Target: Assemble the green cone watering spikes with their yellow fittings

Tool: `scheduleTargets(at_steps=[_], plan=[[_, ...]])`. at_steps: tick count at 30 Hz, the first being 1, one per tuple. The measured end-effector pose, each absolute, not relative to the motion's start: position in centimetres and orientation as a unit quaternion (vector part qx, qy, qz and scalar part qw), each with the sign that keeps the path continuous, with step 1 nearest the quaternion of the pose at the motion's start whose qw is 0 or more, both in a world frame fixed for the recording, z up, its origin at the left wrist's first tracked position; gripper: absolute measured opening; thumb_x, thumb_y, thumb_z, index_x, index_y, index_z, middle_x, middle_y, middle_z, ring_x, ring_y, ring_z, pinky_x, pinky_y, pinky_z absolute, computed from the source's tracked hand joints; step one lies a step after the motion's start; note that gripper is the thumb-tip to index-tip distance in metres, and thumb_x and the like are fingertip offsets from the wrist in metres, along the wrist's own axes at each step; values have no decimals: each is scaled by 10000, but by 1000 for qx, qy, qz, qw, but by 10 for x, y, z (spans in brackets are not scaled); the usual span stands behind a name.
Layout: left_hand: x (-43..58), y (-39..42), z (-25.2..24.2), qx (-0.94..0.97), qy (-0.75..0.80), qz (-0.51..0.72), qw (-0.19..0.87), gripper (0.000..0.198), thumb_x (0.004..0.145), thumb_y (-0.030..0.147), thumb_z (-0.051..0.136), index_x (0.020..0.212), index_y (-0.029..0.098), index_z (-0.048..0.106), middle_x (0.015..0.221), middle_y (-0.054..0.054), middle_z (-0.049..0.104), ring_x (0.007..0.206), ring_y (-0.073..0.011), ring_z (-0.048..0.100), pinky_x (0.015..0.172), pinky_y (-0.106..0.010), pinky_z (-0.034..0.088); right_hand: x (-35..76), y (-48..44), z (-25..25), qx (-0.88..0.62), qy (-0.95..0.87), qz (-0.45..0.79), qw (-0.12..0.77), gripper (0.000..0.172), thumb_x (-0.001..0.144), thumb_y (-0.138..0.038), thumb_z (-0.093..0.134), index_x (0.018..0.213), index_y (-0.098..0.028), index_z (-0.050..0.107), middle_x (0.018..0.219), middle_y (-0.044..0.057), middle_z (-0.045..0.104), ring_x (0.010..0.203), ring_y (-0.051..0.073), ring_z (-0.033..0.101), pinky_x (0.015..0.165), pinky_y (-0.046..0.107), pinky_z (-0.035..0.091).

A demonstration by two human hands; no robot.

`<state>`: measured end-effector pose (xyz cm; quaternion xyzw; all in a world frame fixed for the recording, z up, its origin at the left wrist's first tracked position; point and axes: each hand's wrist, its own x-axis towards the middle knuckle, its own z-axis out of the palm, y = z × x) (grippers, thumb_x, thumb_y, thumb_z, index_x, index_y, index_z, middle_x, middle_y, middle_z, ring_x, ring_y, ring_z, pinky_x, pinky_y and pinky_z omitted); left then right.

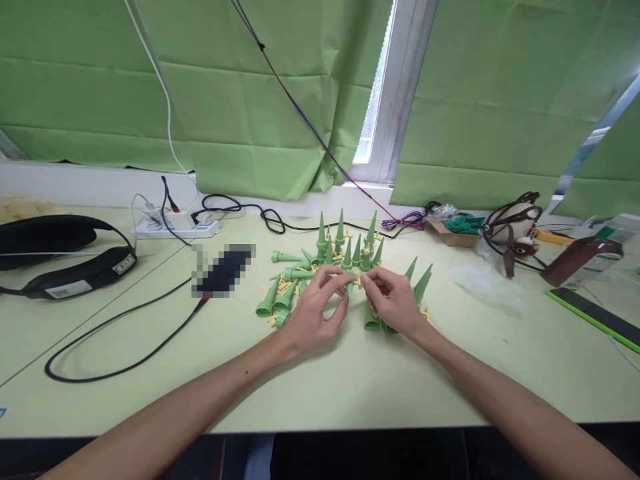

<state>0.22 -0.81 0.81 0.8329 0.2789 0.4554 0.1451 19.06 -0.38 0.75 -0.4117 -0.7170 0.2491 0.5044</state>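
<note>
My right hand (pixel 393 298) pinches a small yellow plastic piece (pixel 357 279) between thumb and fingertips. From the other side, my left hand (pixel 320 308) reaches in with curled fingers, its index fingertip at the same yellow piece and its thumb apart below. What the left fingers grip is hidden. Just under the left index finger shows a green plastic cone (pixel 349 290), partly covered. Several green pointed cones (pixel 341 230) stand upright behind the hands. More hollow green cones (pixel 283 297) lie on their sides at the left, among loose yellow pieces (pixel 286 291). A few cones (pixel 372 320) lie beneath my right hand.
A blurred-out dark device (pixel 226 270) with a black cable lies on the table (pixel 280 393) at the left. Behind it is a power strip (pixel 175 227). To the right are clear plastic wrap (pixel 487 287), a cardboard box (pixel 447 233), a brown bottle (pixel 580 259) and a green-edged phone (pixel 597 319).
</note>
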Motion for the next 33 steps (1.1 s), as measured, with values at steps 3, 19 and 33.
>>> scheduleTargets(at_steps=[3, 19, 33], plan=[[4, -8, 6, 804, 294, 479, 192, 345, 921, 154, 494, 1251, 254, 479, 1185, -89, 494, 998, -175, 590, 857, -340, 542, 190, -5, 9, -416, -708, 248, 514, 316, 952, -406, 521, 724, -188, 530, 514, -45, 453, 431, 92, 424, 429, 234, 350], [4, -4, 16, 803, 388, 400, 209, 397, 1007, 414, 363, 699, 187, 471, 702, -5, 512, 719, -168, 481, 701, -301, 371, 189, -8, 9, -397, -711, 217, 538, 243, 970, -360, 501, 797, -197, 555, 571, -37, 489, 467, 94, 445, 464, 234, 382], [4, -6, 17, 809, 386, 390, 211, 324, 979, 416, 437, 762, 182, 496, 779, -3, 534, 758, -158, 504, 704, -285, 385, 191, -7, 8, -388, -717, 221, 536, 205, 970, -322, 502, 822, -197, 568, 587, -33, 489, 486, 98, 435, 485, 239, 381]])
